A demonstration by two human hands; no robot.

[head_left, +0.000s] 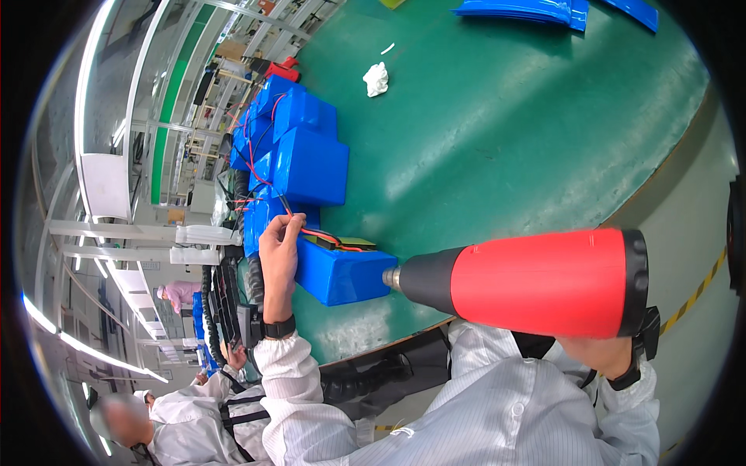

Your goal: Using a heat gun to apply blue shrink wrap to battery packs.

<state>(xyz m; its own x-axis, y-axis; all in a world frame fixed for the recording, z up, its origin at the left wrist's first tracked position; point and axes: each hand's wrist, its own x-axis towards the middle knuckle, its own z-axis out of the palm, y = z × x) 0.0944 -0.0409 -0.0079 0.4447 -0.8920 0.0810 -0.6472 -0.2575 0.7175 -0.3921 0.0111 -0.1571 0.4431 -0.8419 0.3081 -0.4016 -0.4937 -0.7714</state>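
My left hand is closed in a pinch on the red and black wires of a battery pack. That blue-wrapped battery pack lies on the green table beside my fingers, and a board with wires shows at its open end. In my right hand is a large red heat gun with a black front; its body hides most of the fingers. The metal nozzle points left at the pack's right end, very close to it. Whether they touch, I cannot tell.
More blue battery packs with loose wires line the table's left side. Another red heat gun lies beyond them. A crumpled white tissue and blue wrap sleeves rest on the table. A co-worker is at the lower left.
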